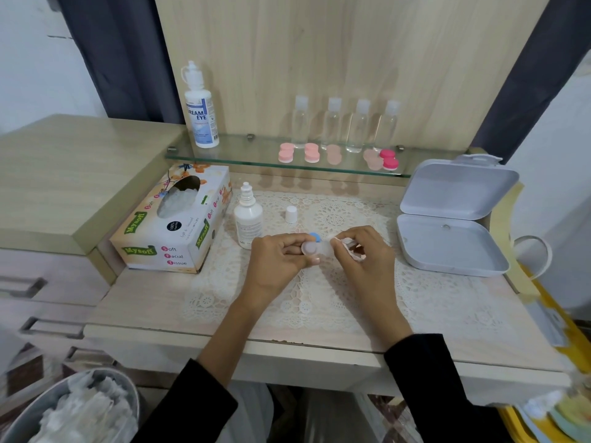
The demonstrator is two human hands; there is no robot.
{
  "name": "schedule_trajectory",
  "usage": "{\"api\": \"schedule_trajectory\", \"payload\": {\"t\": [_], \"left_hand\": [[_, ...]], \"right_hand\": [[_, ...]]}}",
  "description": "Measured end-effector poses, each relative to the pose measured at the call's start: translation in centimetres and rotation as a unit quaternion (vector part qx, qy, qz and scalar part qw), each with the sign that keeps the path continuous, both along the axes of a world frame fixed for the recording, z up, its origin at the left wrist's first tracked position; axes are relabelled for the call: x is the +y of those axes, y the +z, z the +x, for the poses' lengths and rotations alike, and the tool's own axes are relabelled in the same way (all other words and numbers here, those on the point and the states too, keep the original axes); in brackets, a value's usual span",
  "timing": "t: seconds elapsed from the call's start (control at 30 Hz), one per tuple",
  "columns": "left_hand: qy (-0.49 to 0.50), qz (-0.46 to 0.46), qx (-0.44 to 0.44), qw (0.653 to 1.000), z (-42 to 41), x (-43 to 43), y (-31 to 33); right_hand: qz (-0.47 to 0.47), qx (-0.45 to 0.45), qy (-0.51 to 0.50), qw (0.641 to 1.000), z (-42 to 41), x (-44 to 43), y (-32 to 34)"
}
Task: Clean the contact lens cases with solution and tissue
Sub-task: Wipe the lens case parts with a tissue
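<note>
My left hand (278, 259) grips a translucent contact lens case (316, 248) over the lace mat, its wells uncapped. A blue cap (315, 236) lies on the mat just behind it. My right hand (363, 254) pinches a crumpled white tissue (347, 246) against the case's right well. An uncapped small solution bottle (248, 217) stands left of my hands, and its white cap (291, 214) sits on the mat. A tissue box (174, 219) lies at the left. Several pink lens cases (311, 153) rest on the glass shelf.
A tall solution bottle (200, 107) and several clear empty bottles (347, 124) stand on the glass shelf (243, 155). An open white plastic box (451, 219) sits at the right. A bin with used tissues (76, 410) is at the lower left. Drawers are on the left.
</note>
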State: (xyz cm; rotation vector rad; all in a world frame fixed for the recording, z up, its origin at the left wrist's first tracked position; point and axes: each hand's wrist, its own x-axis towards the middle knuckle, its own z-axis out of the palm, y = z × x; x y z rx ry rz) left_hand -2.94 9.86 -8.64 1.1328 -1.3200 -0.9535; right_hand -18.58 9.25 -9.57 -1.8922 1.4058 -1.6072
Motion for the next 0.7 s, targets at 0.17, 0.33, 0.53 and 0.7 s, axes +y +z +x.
{"api": "schedule_trajectory", "payload": {"t": [0.17, 0.33, 0.53, 0.7], "left_hand": [[0.02, -0.018, -0.01, 1.0, 0.0, 0.0, 0.1], [0.029, -0.041, -0.022, 0.998, 0.0, -0.1, 0.0], [0.051, -0.088, -0.14, 0.985, 0.4, -0.9, -0.9], [0.058, -0.079, -0.177, 0.979, 0.4, -1.2, -1.4]], "right_hand": [[0.042, -0.088, -0.016, 0.995, -0.3, -0.1, 0.1], [0.042, -0.118, 0.077, 0.989, 0.0, 0.7, 0.8], [0.076, -0.097, 0.068, 0.99, 0.0, 0.5, 0.8], [0.117, -0.115, 0.071, 0.984, -0.1, 0.5, 0.5]]}}
